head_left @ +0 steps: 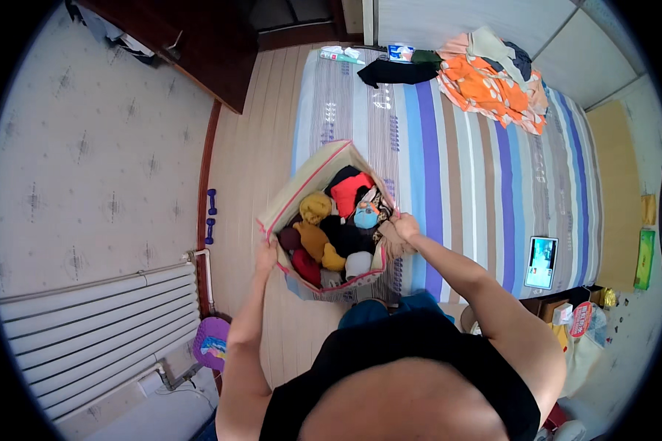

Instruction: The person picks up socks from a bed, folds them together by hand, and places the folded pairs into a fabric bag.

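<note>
A pale fabric storage bag (296,192) with pink trim gapes open in front of me, at the edge of the striped bed. Rolled and folded clothes fill it: a mustard roll (315,208), a red-orange piece (351,192), a dark red piece (306,267), a light grey roll (358,265), a light blue piece (366,214) and several black ones. My left hand (266,256) is closed on the bag's left rim. On the opposite side my right hand (404,226) grips the right rim, with some tan fabric (396,242) hanging just below it. Both hands' fingertips are partly hidden.
The striped bed (463,191) spreads to the right, bearing an orange dotted cloth heap (485,88), black garment (397,72) and tablet (541,262). Along the left wall are a radiator (103,331), purple basket (212,344) and blue dumbbells (211,217). A dark door (191,44) stands open.
</note>
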Demonstrator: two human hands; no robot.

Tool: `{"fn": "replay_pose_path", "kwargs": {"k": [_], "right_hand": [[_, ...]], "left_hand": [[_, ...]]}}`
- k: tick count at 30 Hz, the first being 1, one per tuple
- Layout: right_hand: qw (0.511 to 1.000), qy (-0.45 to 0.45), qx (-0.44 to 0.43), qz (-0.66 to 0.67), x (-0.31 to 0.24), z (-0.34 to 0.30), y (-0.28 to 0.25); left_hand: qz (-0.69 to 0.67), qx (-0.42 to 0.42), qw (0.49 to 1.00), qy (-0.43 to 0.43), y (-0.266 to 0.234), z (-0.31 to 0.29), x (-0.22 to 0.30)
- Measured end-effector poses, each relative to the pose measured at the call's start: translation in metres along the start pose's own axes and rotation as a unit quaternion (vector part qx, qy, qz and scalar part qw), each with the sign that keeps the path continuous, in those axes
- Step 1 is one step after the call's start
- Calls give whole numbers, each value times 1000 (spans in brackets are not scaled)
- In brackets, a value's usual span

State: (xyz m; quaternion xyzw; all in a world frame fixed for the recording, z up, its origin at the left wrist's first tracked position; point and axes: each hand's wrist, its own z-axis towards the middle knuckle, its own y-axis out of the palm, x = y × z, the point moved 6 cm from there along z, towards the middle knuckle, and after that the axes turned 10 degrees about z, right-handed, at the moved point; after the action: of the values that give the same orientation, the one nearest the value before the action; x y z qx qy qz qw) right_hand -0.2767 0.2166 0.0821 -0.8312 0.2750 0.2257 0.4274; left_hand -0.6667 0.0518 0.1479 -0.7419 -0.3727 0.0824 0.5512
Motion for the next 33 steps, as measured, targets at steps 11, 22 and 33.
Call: {"fn": "replay_pose_path", "kwargs": {"k": [11, 22, 33], "right_hand": [[947, -36, 155, 280, -113, 134, -106], [981, -13, 146, 127, -87, 378, -181], [902, -44, 15, 429, -23, 377, -108]], "left_hand": [[185, 170, 938, 240, -191, 272, 240], [-168, 164, 948, 214, -56, 303, 279], [41, -308, 789, -531, 292, 53, 2]]}}
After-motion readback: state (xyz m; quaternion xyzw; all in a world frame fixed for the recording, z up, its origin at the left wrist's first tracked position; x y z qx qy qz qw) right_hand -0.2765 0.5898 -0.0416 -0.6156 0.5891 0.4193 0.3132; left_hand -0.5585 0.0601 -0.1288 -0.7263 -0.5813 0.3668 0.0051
